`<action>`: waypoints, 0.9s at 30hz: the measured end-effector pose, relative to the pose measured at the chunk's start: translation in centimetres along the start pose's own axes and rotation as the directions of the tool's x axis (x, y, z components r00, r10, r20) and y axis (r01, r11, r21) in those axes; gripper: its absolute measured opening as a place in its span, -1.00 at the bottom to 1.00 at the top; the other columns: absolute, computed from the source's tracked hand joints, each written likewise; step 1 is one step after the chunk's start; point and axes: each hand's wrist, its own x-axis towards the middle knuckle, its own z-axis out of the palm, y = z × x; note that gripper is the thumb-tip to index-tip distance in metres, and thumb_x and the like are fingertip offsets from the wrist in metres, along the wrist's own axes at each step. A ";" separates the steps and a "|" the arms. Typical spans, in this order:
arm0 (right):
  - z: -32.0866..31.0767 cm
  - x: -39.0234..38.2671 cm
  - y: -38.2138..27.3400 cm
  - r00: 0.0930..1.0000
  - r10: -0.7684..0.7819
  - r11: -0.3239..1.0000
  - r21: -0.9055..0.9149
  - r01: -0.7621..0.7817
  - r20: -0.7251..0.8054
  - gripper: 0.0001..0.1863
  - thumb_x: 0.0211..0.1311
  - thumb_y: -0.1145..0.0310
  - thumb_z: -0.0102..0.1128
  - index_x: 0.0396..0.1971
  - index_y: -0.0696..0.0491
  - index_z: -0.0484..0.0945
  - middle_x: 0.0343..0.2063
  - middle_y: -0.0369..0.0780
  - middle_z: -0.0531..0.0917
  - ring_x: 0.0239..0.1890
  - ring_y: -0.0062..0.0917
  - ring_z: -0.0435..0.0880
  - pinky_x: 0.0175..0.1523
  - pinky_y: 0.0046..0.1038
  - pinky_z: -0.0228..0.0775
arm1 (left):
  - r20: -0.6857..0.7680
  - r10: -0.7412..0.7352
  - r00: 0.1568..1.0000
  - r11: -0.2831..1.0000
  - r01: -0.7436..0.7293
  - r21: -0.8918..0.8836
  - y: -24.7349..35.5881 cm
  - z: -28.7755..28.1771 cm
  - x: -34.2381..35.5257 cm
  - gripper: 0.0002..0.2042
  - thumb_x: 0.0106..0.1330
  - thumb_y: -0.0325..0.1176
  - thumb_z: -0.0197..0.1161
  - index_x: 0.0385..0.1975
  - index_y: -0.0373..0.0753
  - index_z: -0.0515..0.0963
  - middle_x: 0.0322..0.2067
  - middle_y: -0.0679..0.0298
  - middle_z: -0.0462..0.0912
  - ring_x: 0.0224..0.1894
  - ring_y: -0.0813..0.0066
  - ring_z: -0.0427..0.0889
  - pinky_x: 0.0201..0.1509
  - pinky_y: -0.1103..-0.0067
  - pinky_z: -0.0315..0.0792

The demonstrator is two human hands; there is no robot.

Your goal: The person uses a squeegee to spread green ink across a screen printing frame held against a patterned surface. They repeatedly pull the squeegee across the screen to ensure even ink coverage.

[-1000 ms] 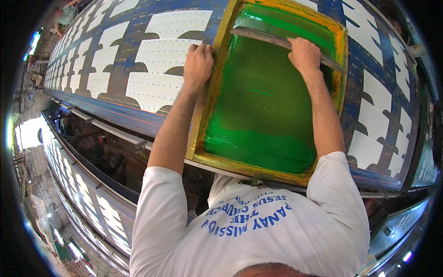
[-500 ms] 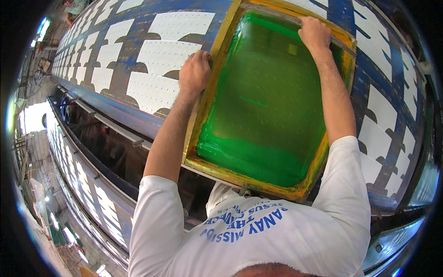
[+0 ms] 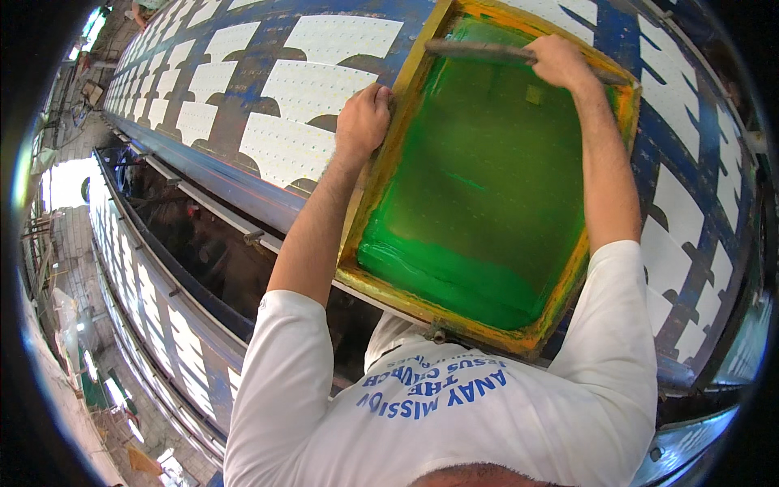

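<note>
Near the far end of the green screen (image 3: 479, 187), grips a dark bar (image 3: 479, 51) crosswise in the nearer right hand (image 3: 560, 61); curls the left hand (image 3: 363, 119) by the frame's (image 3: 389, 166) left rail, hold unclear.

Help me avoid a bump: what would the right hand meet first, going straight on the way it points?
Probably the far edge of the frame, just ahead of the right hand holding the wooden stick; the hand's height above that edge is unclear.
</note>
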 end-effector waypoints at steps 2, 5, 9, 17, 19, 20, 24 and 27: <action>0.2 -2.7 -2.2 0.998 -0.054 0.996 0.066 0.056 -0.030 -0.56 0.19 0.52 0.27 0.07 -0.11 0.79 -0.07 -0.14 0.82 0.03 -0.18 0.79 0.17 -0.07 0.67 | 0.024 -0.022 0.999 0.998 0.023 -0.052 -0.3 0.0 0.1 -0.64 0.63 -0.14 0.04 -0.09 -0.29 0.70 -0.11 -0.13 0.75 0.02 -0.21 0.70 0.09 0.13 0.53; 0.2 -6.2 -6.0 0.984 -0.174 0.984 0.040 0.175 -0.022 -0.52 0.16 0.55 0.26 0.08 -0.14 0.79 -0.04 -0.16 0.81 0.05 -0.17 0.79 0.18 -0.08 0.67 | 0.057 -0.054 0.997 0.993 0.060 -0.106 -0.6 -0.1 0.4 -0.63 0.62 -0.12 0.05 -0.08 -0.29 0.70 -0.10 -0.14 0.76 0.02 -0.21 0.70 0.11 0.14 0.54; 0.7 -11.0 -12.4 0.952 -0.301 0.953 0.046 0.298 0.063 -0.56 0.13 0.55 0.30 0.02 -0.11 0.80 -0.15 -0.11 0.83 -0.03 -0.16 0.83 0.12 -0.08 0.70 | 0.064 -0.044 0.997 0.990 0.052 -0.130 -1.0 0.1 0.8 -0.61 0.62 -0.08 0.04 -0.07 -0.28 0.68 -0.10 -0.15 0.75 0.03 -0.26 0.69 0.11 0.07 0.52; 2.9 -25.3 -21.8 0.995 -0.086 0.985 0.154 0.079 0.040 -0.75 0.16 0.54 0.35 -0.15 0.04 0.81 -0.26 -0.08 0.82 -0.08 -0.15 0.82 0.06 -0.10 0.70 | 0.036 0.071 0.997 0.996 -0.069 -0.058 -1.9 1.2 1.2 -0.61 0.64 -0.09 -0.04 -0.10 -0.28 0.63 -0.12 -0.22 0.74 0.04 -0.31 0.67 0.13 -0.05 0.50; 3.5 -29.3 -24.6 1.000 -0.024 0.994 0.109 0.022 0.019 -0.72 0.18 0.53 0.35 -0.09 0.04 0.81 -0.24 -0.10 0.81 -0.05 -0.16 0.81 0.08 -0.10 0.69 | 0.037 0.098 0.994 0.995 -0.097 -0.037 -2.1 1.4 1.3 -0.61 0.64 -0.09 -0.05 -0.07 -0.28 0.62 -0.11 -0.22 0.74 0.03 -0.32 0.68 0.13 -0.05 0.50; 4.0 -31.0 -26.1 0.990 0.062 0.995 0.069 -0.071 0.129 -0.51 0.10 0.57 0.31 0.09 -0.03 0.76 -0.05 -0.23 0.79 0.08 -0.31 0.75 0.12 -0.18 0.65 | 0.033 0.112 0.993 0.993 -0.112 -0.028 -2.2 1.5 1.3 -0.61 0.64 -0.08 -0.05 -0.06 -0.28 0.61 -0.11 -0.22 0.74 0.03 -0.32 0.68 0.13 -0.05 0.50; 5.5 -34.9 -30.9 0.976 0.184 0.968 0.195 -0.160 -0.113 -0.66 0.11 0.56 0.38 -0.06 0.05 0.77 -0.17 -0.13 0.79 0.01 -0.24 0.78 0.05 -0.17 0.70 | 0.038 0.140 0.989 0.989 -0.138 -0.057 -2.3 1.5 1.1 -0.60 0.65 -0.09 -0.07 -0.04 -0.31 0.57 -0.11 -0.27 0.71 0.03 -0.39 0.64 0.13 -0.08 0.46; 5.6 -35.4 -30.7 0.977 0.185 0.967 0.197 -0.160 -0.111 -0.62 0.08 0.58 0.37 -0.06 0.03 0.79 -0.19 -0.17 0.80 -0.03 -0.25 0.80 0.00 -0.19 0.70 | 0.026 0.128 0.991 0.991 -0.127 -0.034 -2.0 1.4 1.1 -0.60 0.65 -0.08 -0.08 -0.01 -0.29 0.59 -0.04 -0.21 0.73 0.09 -0.30 0.67 0.17 -0.05 0.50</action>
